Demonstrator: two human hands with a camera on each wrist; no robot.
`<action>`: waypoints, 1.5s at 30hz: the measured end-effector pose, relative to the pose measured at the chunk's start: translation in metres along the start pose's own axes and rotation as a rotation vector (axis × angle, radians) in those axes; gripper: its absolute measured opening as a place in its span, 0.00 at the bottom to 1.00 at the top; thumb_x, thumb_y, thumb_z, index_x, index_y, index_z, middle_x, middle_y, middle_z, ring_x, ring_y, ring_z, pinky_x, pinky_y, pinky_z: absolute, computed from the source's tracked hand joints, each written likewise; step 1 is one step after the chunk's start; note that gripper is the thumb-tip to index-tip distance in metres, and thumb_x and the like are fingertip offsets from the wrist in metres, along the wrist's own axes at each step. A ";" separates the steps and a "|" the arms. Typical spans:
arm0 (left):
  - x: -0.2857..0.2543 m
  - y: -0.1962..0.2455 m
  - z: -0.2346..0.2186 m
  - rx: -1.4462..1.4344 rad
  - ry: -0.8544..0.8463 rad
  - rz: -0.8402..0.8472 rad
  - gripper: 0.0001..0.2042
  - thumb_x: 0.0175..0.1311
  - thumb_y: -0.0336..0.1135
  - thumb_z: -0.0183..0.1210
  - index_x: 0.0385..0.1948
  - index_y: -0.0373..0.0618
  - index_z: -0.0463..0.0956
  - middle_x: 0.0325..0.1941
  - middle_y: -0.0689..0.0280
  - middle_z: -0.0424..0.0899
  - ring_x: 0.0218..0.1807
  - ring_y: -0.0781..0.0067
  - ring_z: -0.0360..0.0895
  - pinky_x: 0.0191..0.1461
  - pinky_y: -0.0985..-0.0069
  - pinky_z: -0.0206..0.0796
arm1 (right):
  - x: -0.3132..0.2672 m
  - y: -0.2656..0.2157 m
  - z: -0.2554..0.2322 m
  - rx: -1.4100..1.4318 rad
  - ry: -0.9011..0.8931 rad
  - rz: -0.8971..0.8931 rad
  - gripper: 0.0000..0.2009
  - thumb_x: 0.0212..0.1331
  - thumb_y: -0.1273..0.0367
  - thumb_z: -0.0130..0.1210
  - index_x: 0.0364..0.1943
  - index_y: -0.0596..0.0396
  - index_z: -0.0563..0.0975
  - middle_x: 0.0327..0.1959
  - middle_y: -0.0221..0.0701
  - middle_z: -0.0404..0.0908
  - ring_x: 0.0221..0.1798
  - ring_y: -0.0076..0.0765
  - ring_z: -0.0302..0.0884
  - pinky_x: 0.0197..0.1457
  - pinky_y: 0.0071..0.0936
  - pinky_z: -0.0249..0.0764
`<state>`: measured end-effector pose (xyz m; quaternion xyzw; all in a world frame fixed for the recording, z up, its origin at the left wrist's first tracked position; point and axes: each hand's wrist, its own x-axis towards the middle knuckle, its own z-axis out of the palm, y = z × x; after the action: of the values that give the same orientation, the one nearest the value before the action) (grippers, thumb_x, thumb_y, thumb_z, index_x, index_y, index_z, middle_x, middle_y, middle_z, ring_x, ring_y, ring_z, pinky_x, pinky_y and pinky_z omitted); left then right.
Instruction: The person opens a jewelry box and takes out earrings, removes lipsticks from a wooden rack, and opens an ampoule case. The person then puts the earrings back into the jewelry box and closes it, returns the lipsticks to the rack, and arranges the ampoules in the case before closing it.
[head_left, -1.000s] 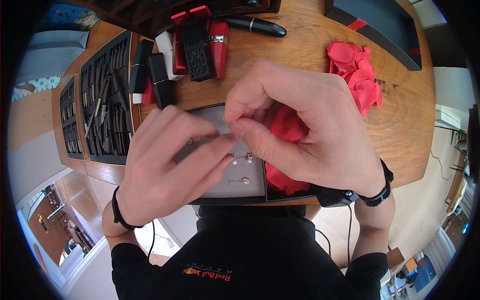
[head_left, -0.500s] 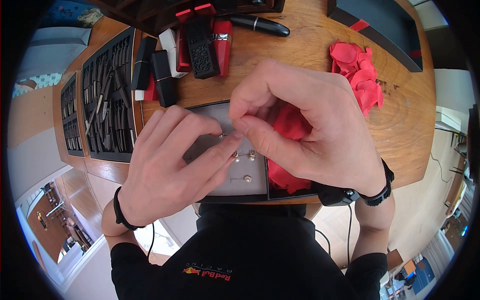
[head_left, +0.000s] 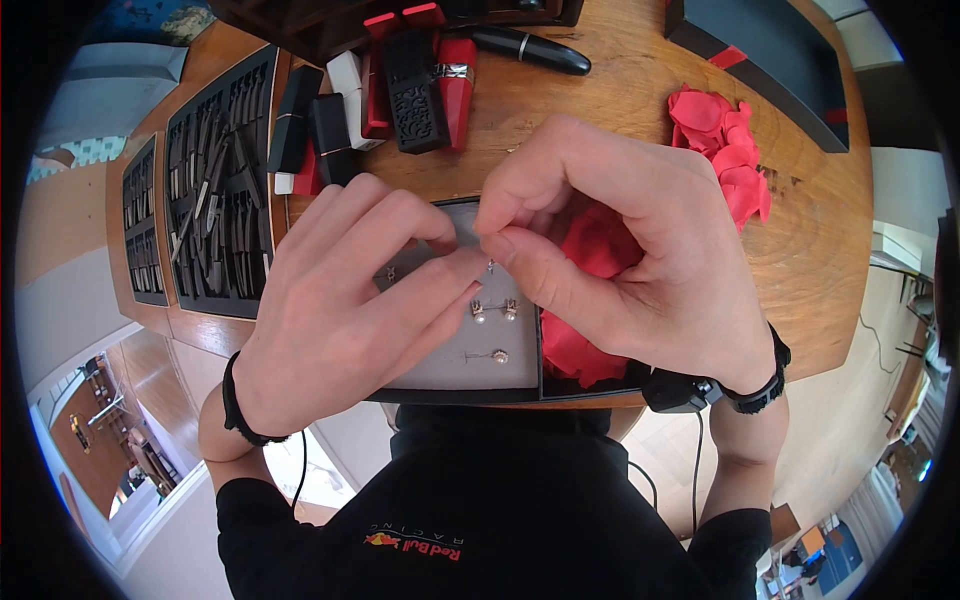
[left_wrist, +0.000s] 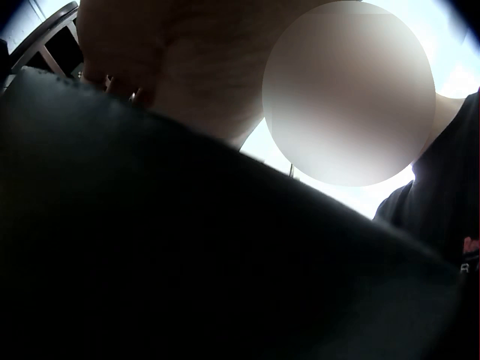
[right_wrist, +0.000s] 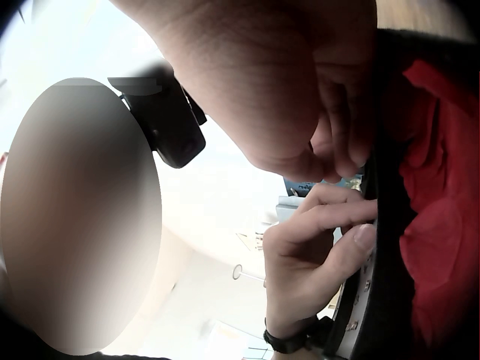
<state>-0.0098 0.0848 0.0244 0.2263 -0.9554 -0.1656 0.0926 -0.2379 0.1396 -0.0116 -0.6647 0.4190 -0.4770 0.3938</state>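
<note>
In the head view, my right hand [head_left: 625, 250] pinches a small earring [head_left: 491, 266] between thumb and forefinger above the grey insert [head_left: 430, 376]. My left hand [head_left: 355, 300] reaches in from the left, its forefinger tip by the right thumb. Two pearl earrings [head_left: 479, 312] lie side by side in the insert, a third pearl [head_left: 500, 356] nearer the front edge. The right wrist view shows the left hand [right_wrist: 315, 255] with thumb and forefinger apart, below the right hand [right_wrist: 255, 90]. A dark surface [left_wrist: 187, 247] covers most of the left wrist view.
Red petals [head_left: 590, 345] fill the box's right compartment; more petals [head_left: 735, 160] lie on the table. Black trays [head_left: 222, 200] of dark pieces stand left. Lipstick cases [head_left: 415, 95] and a black tube [head_left: 530, 50] lie behind, an open black box [head_left: 765, 70] at back right.
The right hand has shifted slightly right, still pinching. The left hand's fingers have followed it and slowed from a blur. The small earring now shows under the right fingertips.
</note>
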 end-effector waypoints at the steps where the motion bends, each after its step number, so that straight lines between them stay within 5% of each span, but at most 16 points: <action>1: 0.000 0.000 0.000 0.001 0.001 -0.002 0.15 0.46 0.24 0.74 0.39 0.43 0.88 0.43 0.61 0.82 0.42 0.58 0.78 0.45 0.64 0.71 | 0.000 -0.001 -0.001 -0.009 -0.003 0.002 0.06 0.63 0.81 0.65 0.42 0.59 0.82 0.34 0.25 0.84 0.36 0.19 0.83 0.39 0.17 0.76; 45: -0.007 -0.005 -0.008 -0.138 0.063 -0.171 0.12 0.51 0.21 0.74 0.38 0.42 0.88 0.38 0.62 0.83 0.38 0.61 0.78 0.42 0.67 0.70 | 0.000 -0.003 0.000 -0.024 -0.032 0.052 0.06 0.64 0.81 0.66 0.42 0.61 0.82 0.37 0.27 0.84 0.40 0.18 0.83 0.43 0.15 0.77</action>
<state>0.0007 0.0816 0.0295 0.3053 -0.9156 -0.2309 0.1232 -0.2374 0.1406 -0.0093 -0.6656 0.4355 -0.4509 0.4050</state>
